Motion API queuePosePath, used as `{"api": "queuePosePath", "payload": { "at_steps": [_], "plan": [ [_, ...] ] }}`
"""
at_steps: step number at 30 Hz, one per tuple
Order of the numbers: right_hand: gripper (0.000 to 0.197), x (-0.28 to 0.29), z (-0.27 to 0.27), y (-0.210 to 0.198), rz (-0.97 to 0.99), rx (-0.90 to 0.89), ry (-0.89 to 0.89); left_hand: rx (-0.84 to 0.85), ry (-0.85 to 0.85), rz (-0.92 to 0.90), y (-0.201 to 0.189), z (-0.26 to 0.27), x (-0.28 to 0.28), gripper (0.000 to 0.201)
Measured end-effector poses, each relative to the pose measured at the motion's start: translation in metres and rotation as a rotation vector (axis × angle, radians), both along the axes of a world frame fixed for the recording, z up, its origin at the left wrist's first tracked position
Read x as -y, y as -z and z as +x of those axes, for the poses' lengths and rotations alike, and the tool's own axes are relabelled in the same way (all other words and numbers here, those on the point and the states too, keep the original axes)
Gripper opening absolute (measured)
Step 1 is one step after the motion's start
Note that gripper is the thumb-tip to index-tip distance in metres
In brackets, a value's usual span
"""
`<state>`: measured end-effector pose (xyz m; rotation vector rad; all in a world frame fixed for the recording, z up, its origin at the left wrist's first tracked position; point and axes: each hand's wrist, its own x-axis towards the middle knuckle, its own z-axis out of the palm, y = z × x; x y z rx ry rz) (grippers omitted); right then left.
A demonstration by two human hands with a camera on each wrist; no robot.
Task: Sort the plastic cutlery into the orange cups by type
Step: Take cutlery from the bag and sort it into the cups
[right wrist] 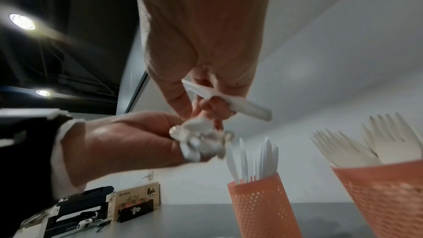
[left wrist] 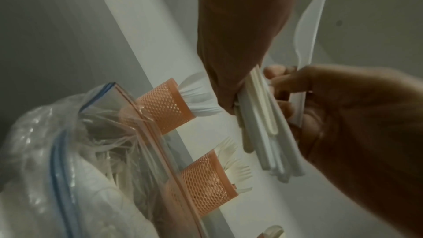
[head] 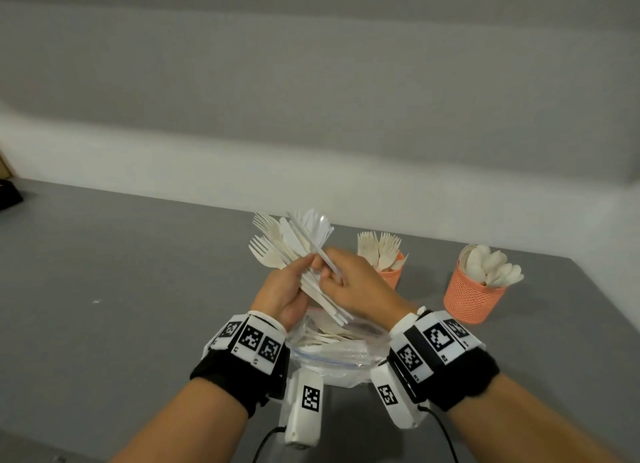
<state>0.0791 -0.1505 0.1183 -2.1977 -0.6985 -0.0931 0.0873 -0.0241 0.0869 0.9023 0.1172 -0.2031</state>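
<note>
My left hand grips a fanned bundle of white plastic forks and knives above the table. My right hand pinches a single white knife by its handle, right against the bundle; the same knife stands clear of the bundle's handles. An orange mesh cup of forks and one of spoons stand to the right. The cup of knives shows beside the fork cup; my hands hide it in the head view.
A clear zip bag with more cutlery lies on the grey table under my wrists. A black object sits at the far left edge. Boxes and a black device stand at the table's far end.
</note>
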Motion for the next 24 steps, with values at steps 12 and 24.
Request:
{"api": "queuePosePath", "payload": {
  "at_steps": [12,24],
  "plan": [
    [0.010,-0.001,0.007,0.002,0.005,-0.080,0.122,0.044,0.026,-0.113,-0.004,-0.003,0.005,0.022],
    [0.021,0.013,0.001,-0.009,-0.016,-0.123,-0.003,-0.053,-0.026,-0.145,-0.005,0.002,-0.006,0.015]
  ]
}}
